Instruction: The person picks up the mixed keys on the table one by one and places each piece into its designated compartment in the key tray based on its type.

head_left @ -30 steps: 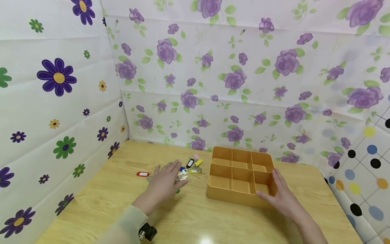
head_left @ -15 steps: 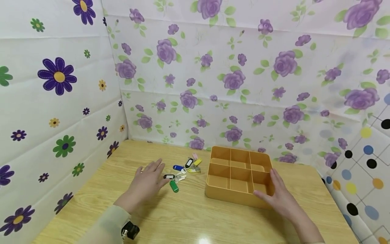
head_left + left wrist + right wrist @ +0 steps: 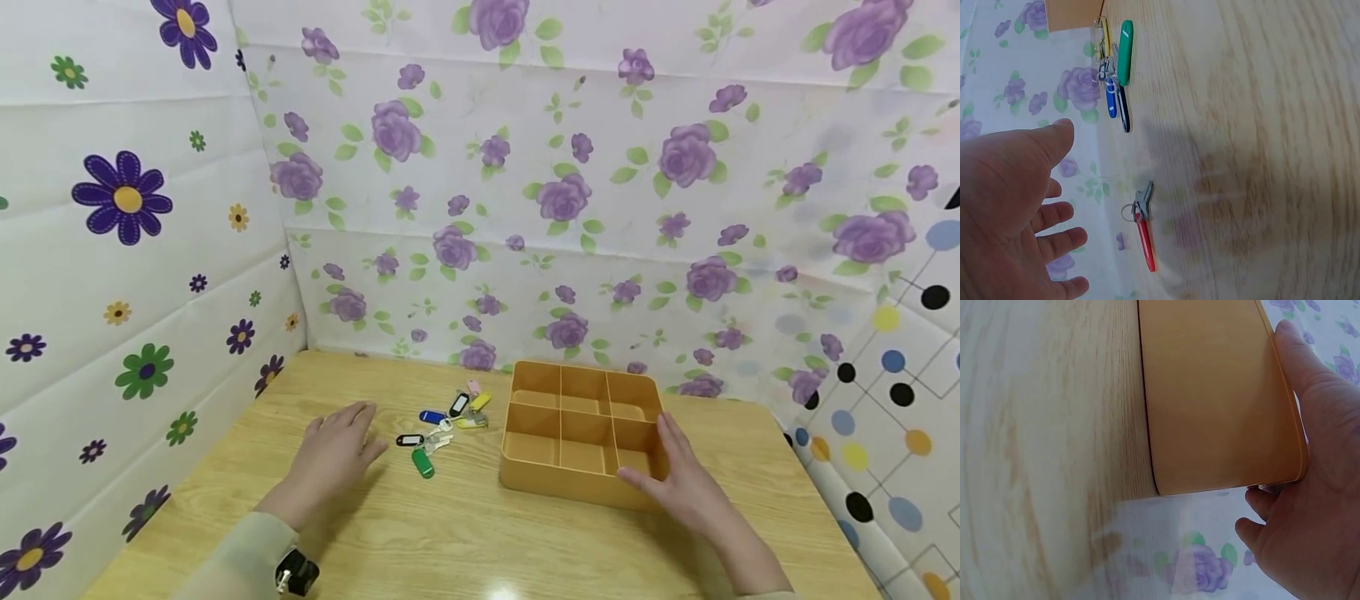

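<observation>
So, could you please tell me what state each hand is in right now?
Left hand: open, holding nothing.
Right hand: holding the orange, rectangular, six-compartment box at its near right corner.

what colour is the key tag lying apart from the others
The lone tag is red; it shows best in the left wrist view.

No text, brand or number can be read. The farther black key tag (image 3: 460, 405) and the nearer black key tag (image 3: 410, 440) are each faced in white, too small to make out any writing; the pale marks on the green key tag (image 3: 1125, 56) and blue key tag (image 3: 1110, 99) are equally illegible.
</observation>
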`<state>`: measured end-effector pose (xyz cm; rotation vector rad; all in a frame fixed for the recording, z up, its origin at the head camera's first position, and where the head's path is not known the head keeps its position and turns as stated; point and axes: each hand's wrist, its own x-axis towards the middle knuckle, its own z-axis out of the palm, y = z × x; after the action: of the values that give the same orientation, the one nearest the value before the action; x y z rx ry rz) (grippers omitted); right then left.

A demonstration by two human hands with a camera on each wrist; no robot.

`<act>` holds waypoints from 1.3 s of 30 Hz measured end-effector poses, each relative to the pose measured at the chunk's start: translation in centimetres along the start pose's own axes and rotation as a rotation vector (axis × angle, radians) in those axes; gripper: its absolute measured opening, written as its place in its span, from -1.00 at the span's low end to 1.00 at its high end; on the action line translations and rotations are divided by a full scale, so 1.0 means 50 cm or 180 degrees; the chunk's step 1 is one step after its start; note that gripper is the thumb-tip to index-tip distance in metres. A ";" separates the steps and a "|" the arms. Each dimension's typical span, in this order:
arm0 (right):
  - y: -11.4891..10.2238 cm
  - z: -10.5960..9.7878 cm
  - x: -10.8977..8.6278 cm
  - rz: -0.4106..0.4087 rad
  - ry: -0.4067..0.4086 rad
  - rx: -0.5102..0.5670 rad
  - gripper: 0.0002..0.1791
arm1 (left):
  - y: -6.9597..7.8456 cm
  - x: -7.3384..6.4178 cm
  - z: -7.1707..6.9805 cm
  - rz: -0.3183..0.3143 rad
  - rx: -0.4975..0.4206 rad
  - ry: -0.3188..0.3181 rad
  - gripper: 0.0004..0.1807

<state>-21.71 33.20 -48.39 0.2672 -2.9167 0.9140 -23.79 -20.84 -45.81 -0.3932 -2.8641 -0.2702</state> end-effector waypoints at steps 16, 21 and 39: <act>0.000 -0.004 -0.003 -0.0028 0.0012 0.0007 0.36 | -0.044 -0.003 0.002 -0.0202 0.0043 -0.0108 -0.21; -0.001 -0.005 -0.002 -0.0028 0.0003 0.0015 0.36 | -0.056 -0.006 -0.001 -0.0272 -0.0121 -0.0246 -0.19; 0.004 -0.002 0.000 -0.0027 0.0000 0.0074 0.37 | -0.096 -0.014 0.006 -0.0286 -0.0011 -0.0277 -0.23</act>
<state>-21.74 33.41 -48.41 0.2810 -2.9043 0.9470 -24.56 -25.52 -47.00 -0.2838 -2.9718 -0.2805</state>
